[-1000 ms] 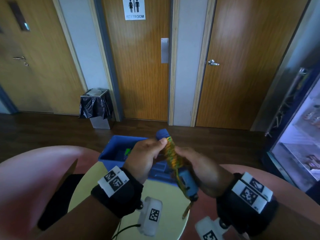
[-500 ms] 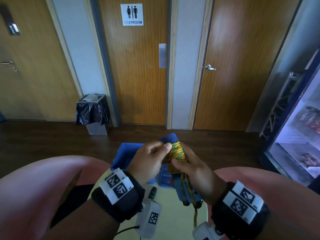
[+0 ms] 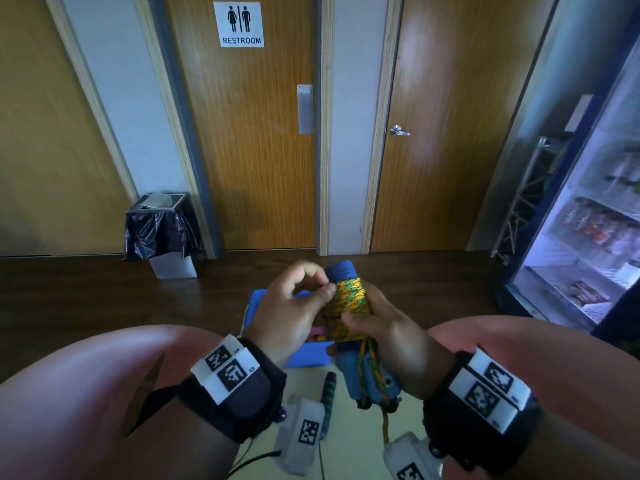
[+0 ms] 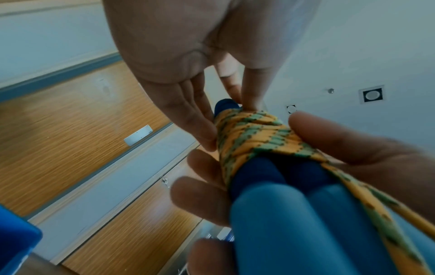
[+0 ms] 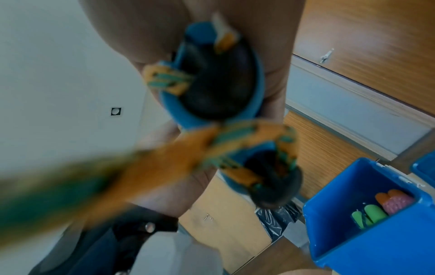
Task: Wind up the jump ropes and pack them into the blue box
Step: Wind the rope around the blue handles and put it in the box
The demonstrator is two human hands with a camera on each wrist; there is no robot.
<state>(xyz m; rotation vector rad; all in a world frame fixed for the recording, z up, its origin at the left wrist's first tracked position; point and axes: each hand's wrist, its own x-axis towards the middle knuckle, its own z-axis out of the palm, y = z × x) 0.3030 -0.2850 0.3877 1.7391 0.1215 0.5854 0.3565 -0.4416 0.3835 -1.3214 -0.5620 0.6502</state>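
Raised since earlier above the blue box (image 3: 254, 299): jump rope (image 3: 349, 306), right hand (image 3: 388, 327) gripping handles, left hand (image 3: 294, 306) pinching coil; winding nearly done, tuck tail next.

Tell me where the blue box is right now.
In the head view the blue box sits at the round table's far edge, mostly hidden behind the left hand. In the right wrist view it appears lower right, holding wound ropes.
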